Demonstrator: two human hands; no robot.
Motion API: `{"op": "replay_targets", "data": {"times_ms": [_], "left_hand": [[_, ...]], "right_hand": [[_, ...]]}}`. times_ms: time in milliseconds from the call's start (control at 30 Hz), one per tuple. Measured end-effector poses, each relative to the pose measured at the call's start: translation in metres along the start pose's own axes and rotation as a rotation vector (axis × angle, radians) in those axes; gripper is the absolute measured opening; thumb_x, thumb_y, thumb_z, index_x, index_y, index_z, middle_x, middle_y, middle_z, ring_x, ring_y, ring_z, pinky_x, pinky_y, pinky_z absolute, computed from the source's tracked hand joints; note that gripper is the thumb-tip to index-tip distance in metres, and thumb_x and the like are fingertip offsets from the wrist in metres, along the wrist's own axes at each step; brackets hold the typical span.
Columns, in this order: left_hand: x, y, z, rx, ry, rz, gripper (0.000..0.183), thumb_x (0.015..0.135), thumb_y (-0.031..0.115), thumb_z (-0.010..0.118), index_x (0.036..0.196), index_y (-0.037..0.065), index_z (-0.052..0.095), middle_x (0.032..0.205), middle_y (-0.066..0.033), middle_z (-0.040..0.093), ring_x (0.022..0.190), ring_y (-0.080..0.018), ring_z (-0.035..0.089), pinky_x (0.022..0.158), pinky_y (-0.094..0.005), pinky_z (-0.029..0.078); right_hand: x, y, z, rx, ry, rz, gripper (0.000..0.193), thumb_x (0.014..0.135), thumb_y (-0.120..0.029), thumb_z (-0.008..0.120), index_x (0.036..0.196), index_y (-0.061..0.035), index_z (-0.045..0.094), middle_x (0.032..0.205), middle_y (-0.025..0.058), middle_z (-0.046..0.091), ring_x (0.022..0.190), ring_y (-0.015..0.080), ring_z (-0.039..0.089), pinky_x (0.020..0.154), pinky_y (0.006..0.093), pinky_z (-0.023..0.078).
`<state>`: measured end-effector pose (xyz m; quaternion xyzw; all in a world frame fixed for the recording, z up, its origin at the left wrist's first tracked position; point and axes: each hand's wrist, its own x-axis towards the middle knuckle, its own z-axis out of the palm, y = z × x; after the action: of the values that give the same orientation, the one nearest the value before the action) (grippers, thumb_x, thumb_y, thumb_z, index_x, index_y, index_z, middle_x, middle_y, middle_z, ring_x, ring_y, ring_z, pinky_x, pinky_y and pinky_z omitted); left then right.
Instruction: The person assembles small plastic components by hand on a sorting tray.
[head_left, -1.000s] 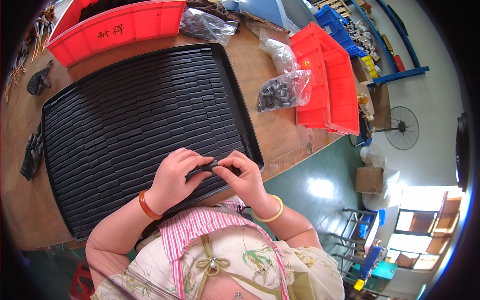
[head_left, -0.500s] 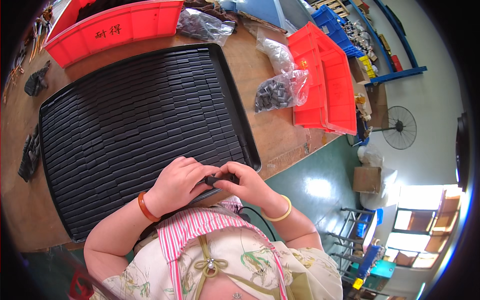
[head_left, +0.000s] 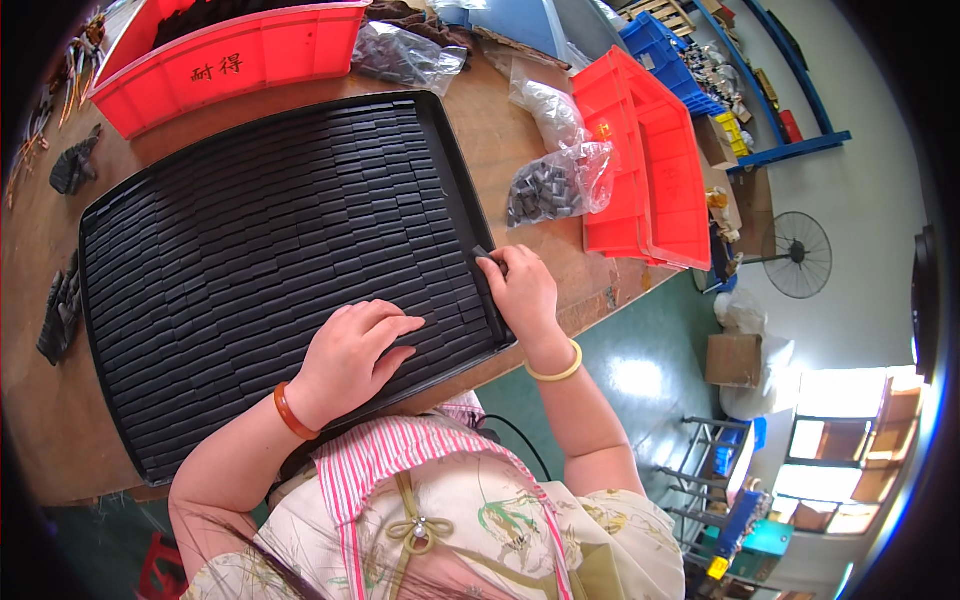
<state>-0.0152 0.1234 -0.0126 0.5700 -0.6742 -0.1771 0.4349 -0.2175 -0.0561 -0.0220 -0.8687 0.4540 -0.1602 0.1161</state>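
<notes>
A large black tray (head_left: 454, 180) lies on the table, covered with rows of short black tube-like pieces (head_left: 270, 250) laid end to end. My right hand (head_left: 525, 290) is at the tray's right rim, thumb and fingers pinched on a small black piece (head_left: 482, 254) that shows only in part. Over the near right part of the rows hovers my left hand (head_left: 355, 350), thumb and fingers apart with nothing between them.
Beyond the tray stands a red bin (head_left: 270, 50) of dark material. At right are another red bin (head_left: 630, 170), a clear bag of short grey tubes (head_left: 545, 192) and a white bag (head_left: 555, 115). Dark gloves (head_left: 62, 310) lie left on the brown table (head_left: 545, 265).
My hands were together at the tray's near right corner around a small black piece. They have parted; the right has moved up along the right rim, while the left has opened.
</notes>
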Motion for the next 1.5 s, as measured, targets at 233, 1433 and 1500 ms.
{"op": "replay_targets", "data": {"times_ms": [233, 1433, 1500], "left_hand": [[0.0, -0.004, -0.001, 0.015, 0.006, 0.018, 0.03, 0.077, 0.007, 0.076, 0.106, 0.01, 0.069, 0.102, -0.0065, 0.065, 0.094, -0.0267, 0.063, 0.084, -0.037, 0.051], [-0.002, -0.006, 0.003, 0.048, -0.026, 0.087, 0.018, 0.078, 0.006, 0.075, 0.095, 0.009, 0.071, 0.092, -0.0043, 0.066, 0.085, -0.0237, 0.062, 0.079, -0.0367, 0.049], [-0.001, -0.006, 0.003, 0.047, -0.028, 0.09, 0.018, 0.078, 0.006, 0.074, 0.095, 0.009, 0.071, 0.092, -0.0042, 0.066, 0.085, -0.0237, 0.062, 0.079, -0.0366, 0.049]], "right_hand": [[0.002, -0.005, 0.007, -0.181, 0.102, -0.102, 0.019, 0.091, -0.025, 0.065, 0.083, -0.0073, 0.065, 0.085, 0.0095, 0.064, 0.084, 0.0299, 0.063, 0.072, 0.0396, 0.052], [-0.014, 0.001, -0.002, -0.29, 0.006, -0.123, 0.019, 0.083, -0.027, 0.073, 0.074, -0.0102, 0.068, 0.085, 0.0079, 0.063, 0.09, 0.0275, 0.062, 0.073, 0.0375, 0.054], [-0.013, 0.0, -0.002, -0.28, 0.013, -0.118, 0.019, 0.083, -0.027, 0.073, 0.075, -0.0102, 0.067, 0.085, 0.0076, 0.063, 0.09, 0.0274, 0.062, 0.073, 0.0377, 0.054]]}}
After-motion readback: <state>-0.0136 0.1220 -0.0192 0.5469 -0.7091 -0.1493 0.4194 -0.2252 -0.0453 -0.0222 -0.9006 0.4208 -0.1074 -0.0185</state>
